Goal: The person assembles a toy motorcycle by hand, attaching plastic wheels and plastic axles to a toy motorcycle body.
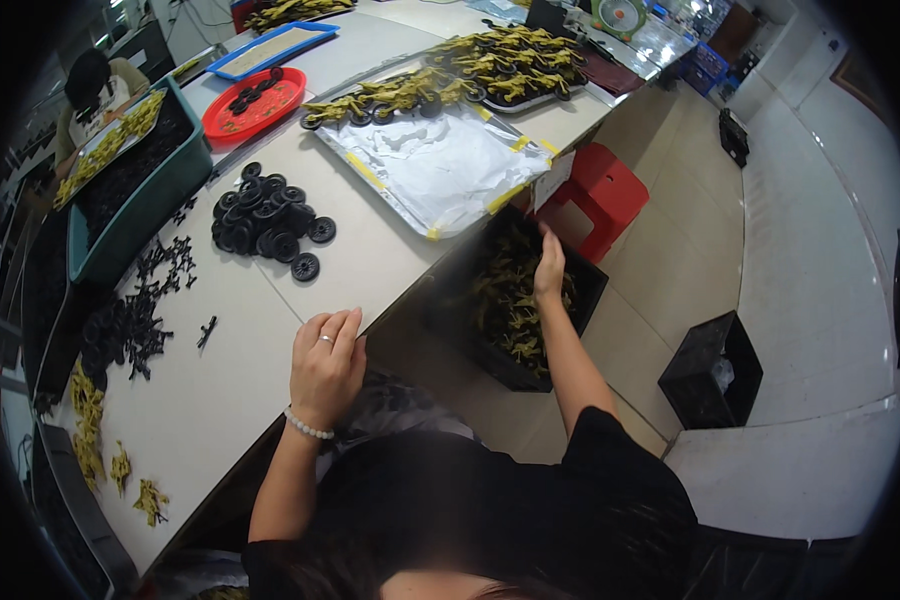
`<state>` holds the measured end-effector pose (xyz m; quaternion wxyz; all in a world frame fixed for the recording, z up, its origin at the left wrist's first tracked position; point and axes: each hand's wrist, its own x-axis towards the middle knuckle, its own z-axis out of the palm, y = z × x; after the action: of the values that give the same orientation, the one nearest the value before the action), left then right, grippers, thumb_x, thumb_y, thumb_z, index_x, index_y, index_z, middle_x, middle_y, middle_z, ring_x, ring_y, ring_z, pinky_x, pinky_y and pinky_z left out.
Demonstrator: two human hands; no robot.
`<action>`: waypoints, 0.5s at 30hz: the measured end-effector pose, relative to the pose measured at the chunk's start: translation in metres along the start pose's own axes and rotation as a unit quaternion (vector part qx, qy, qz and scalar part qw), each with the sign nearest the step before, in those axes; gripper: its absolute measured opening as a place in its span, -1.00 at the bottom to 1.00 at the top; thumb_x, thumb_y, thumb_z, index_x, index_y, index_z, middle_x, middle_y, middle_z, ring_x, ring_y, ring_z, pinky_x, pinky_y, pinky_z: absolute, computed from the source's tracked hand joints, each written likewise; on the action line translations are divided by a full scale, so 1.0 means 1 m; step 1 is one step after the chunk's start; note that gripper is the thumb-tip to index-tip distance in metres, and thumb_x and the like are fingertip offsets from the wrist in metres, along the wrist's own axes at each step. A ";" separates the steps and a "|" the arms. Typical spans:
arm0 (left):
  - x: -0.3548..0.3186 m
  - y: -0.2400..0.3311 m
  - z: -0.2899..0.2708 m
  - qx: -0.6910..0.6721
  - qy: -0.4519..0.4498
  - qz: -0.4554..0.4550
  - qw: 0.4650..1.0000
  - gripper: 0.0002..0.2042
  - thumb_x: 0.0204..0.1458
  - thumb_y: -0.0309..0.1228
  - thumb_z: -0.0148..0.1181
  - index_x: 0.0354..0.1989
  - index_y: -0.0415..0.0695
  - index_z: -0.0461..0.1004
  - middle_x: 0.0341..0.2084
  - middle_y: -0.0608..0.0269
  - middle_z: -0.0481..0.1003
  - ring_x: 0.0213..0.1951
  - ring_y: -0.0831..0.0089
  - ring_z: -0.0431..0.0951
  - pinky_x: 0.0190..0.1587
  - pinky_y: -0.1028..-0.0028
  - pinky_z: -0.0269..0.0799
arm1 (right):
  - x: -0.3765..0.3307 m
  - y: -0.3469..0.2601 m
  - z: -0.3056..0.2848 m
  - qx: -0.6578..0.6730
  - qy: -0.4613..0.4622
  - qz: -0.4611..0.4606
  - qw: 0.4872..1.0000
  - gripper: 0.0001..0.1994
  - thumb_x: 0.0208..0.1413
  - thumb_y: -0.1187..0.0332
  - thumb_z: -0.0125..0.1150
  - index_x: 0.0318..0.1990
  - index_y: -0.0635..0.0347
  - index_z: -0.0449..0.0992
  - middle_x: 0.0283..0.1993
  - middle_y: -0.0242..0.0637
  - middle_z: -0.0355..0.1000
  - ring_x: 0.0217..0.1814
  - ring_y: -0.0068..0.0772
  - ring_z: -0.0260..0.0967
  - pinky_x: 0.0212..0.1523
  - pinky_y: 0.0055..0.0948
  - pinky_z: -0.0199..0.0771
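Observation:
My left hand (328, 365), with a ring and a beaded bracelet, rests at the near edge of the white table (260, 345), fingers stretched out and nothing visible in them. To its upper left lies a heap of black toy wheels (260, 215), with loose wheels beside it. My right hand (549, 265) reaches down over a black bin (592, 300) of olive-yellow plastic parts (515, 305). Its fingers look extended, seen edge-on, just below a white card (554, 183); I see nothing held. A paper-lined tray (435, 170) with yellow tape lies beyond.
Assembled yellow pieces with wheels (510, 65) crowd the far table. At left are small black parts (130, 325), yellow parts (87, 420) and a green tub (140, 195). A red basin (255, 105), red stool (605, 195) and black box (712, 370) stand around; another person (95, 95) sits far left.

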<state>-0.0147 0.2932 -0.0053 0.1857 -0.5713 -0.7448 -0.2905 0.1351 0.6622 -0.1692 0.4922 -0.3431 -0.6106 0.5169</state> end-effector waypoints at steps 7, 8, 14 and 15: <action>-0.021 -0.006 -0.013 -0.134 0.070 -0.005 0.988 -0.67 -0.15 -0.62 0.27 -0.13 -0.26 0.46 -0.26 0.06 0.52 -0.22 0.12 0.52 -0.13 0.24 0.44 | -0.096 -0.151 0.068 -0.049 -0.082 -0.171 0.981 -0.63 0.34 0.27 -0.26 -0.07 0.32 0.49 -0.05 -0.21 0.46 0.05 -0.36 0.35 0.11 -0.36 0.29; -0.025 -0.003 -0.017 -0.141 0.084 -0.005 0.986 -0.67 -0.15 -0.61 0.27 -0.13 -0.26 0.46 -0.26 0.07 0.52 -0.22 0.13 0.52 -0.14 0.25 0.45 | -0.100 -0.163 0.076 -0.009 -0.101 -0.202 0.974 -0.63 0.33 0.29 -0.26 -0.08 0.34 0.49 -0.06 -0.20 0.45 0.02 -0.36 0.35 0.08 -0.36 0.31; -0.079 -0.009 -0.074 -0.070 0.123 -0.102 0.985 -0.66 -0.17 -0.63 0.27 -0.13 -0.27 0.48 -0.26 0.08 0.52 -0.23 0.10 0.53 -0.15 0.27 0.46 | -0.134 -0.216 0.154 0.058 -0.397 -0.283 0.871 -0.80 0.20 0.58 -0.12 -0.17 0.42 0.47 -0.25 -0.15 0.47 -0.18 -0.35 0.41 -0.06 -0.44 0.37; -0.090 -0.014 -0.086 -0.060 0.127 -0.118 0.983 -0.66 -0.17 -0.63 0.27 -0.13 -0.27 0.48 -0.26 0.08 0.52 -0.23 0.10 0.53 -0.15 0.27 0.46 | -0.138 -0.224 0.169 0.022 -0.446 -0.296 0.844 -0.84 0.11 0.65 0.00 -0.18 0.39 0.49 -0.30 -0.16 0.49 -0.23 -0.32 0.44 -0.11 -0.45 0.39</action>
<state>-0.0077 0.1685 0.0019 0.2086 -0.4480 -0.7585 -0.4249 0.0320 0.4333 0.0169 0.3041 0.1326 -0.8251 0.4573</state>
